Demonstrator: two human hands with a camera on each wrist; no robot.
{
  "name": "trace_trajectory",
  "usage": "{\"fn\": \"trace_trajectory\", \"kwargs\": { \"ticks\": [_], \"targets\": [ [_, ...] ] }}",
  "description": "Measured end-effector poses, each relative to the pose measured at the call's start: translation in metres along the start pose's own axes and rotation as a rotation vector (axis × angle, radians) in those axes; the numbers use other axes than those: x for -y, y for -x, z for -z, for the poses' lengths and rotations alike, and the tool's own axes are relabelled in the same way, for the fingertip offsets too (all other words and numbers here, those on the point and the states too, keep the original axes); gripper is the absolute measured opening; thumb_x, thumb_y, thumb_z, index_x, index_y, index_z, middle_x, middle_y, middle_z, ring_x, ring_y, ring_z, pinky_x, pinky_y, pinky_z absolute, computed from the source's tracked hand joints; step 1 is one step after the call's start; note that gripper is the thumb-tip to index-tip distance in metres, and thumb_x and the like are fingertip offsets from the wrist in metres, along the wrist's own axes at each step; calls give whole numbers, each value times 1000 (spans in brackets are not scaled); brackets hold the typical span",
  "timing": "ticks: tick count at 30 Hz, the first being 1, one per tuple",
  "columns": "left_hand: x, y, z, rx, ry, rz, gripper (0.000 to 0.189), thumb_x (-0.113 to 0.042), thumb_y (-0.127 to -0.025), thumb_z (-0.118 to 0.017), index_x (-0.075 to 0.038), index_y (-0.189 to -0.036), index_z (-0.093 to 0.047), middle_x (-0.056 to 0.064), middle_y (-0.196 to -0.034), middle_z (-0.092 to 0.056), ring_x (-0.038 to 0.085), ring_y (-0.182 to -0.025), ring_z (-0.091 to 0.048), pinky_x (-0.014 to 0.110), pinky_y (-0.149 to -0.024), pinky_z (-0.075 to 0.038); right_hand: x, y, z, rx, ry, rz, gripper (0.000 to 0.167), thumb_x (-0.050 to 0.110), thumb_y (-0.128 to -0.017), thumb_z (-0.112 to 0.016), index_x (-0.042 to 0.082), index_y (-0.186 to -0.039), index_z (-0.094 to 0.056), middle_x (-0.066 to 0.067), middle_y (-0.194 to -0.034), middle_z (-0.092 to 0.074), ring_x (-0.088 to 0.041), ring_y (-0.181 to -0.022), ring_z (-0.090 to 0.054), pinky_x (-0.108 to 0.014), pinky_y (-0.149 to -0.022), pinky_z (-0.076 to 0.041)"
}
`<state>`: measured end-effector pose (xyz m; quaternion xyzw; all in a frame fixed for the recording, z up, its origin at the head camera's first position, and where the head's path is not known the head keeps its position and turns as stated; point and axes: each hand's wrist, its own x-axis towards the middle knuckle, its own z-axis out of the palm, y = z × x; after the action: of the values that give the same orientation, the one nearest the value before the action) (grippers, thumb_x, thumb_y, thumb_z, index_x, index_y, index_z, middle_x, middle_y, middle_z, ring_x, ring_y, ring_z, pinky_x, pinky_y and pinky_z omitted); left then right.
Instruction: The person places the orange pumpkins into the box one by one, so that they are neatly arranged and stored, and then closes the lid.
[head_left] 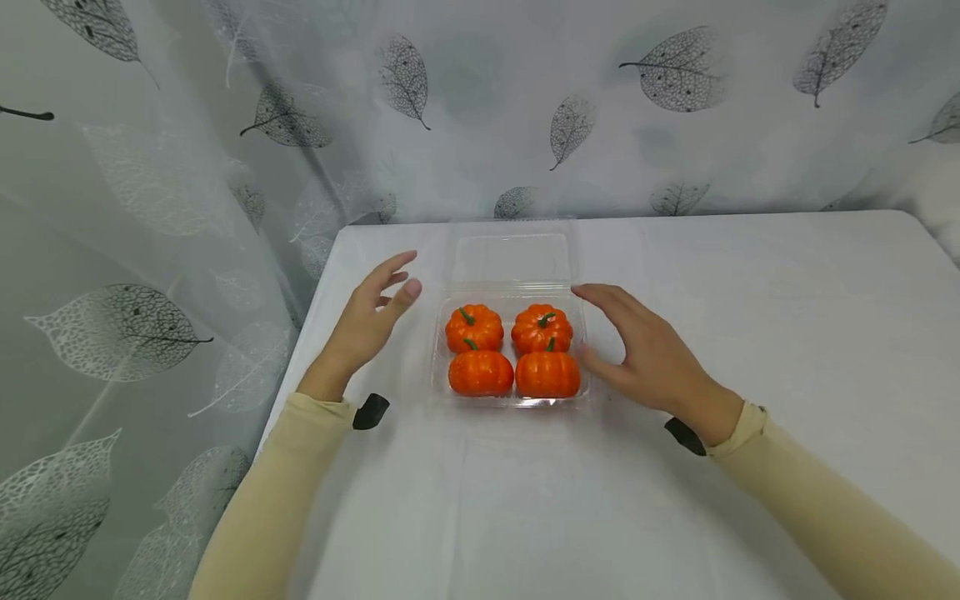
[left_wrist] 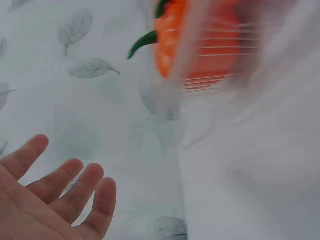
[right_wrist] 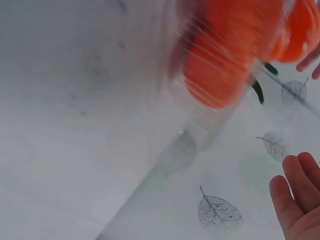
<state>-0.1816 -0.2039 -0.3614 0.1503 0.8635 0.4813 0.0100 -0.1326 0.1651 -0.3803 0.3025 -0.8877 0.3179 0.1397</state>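
A clear plastic clamshell box [head_left: 437, 367] stands on the table with its lid [head_left: 513, 254] folded open toward the back. Inside are two rows of small orange pumpkins with green stems, among them a front left pumpkin [head_left: 481, 373] and a back right pumpkin [head_left: 542, 328]. My left hand [head_left: 367, 321] is raised to the left of the box, fingers spread and holding nothing. On the other side, my right hand [head_left: 645, 350] is close beside the box's right wall, fingers extended and nothing in its grasp. Both wrist views show orange pumpkins through the transparent box wall.
A white cloth covers the table [head_left: 517, 500], whose left edge runs close by my left forearm. Behind and to the left hangs a pale curtain [head_left: 480, 100] printed with leaves. Dark straps are on both wrists.
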Motion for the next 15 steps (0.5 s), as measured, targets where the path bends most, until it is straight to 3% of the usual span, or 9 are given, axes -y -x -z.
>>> {"fn": "trace_trajectory", "kwargs": {
  "ticks": [4,9,12,15],
  "targets": [
    [-17,-12,8,-35,16,-100,78,-69,-98,-41,-14,-154,-44,4,-157,-41,25,-143,-38,50,-116,-29,5,-22,8,-42,-48,43,64,24,-93,-65,8,-152,-43,-6,-150,-49,-26,-137,-47,-50,-111,-40],
    [-45,-28,8,-22,92,-224,85,-71,-100,-32,-7,-154,-41,6,-155,-45,18,-145,-36,42,-118,-28,9,-51,15,-129,-176,92,60,19,-95,-62,7,-151,-44,-6,-151,-49,-25,-138,-46,-43,-115,-36],
    [-56,-40,5,-26,167,-246,96,-80,-94,-31,-9,-159,-32,5,-153,-48,16,-143,-38,42,-118,-30,6,-67,17,-189,-281,111,57,14,-97,-59,3,-151,-44,-9,-151,-49,-24,-138,-46,-40,-116,-35],
    [-59,-53,4,-23,313,-217,104,-85,-89,-33,-12,-161,-23,7,-153,-49,15,-143,-39,43,-119,-26,2,-80,18,-234,-391,91,54,12,-100,-57,0,-151,-43,-10,-152,-48,-23,-139,-45,-38,-116,-34]
  ]
}}
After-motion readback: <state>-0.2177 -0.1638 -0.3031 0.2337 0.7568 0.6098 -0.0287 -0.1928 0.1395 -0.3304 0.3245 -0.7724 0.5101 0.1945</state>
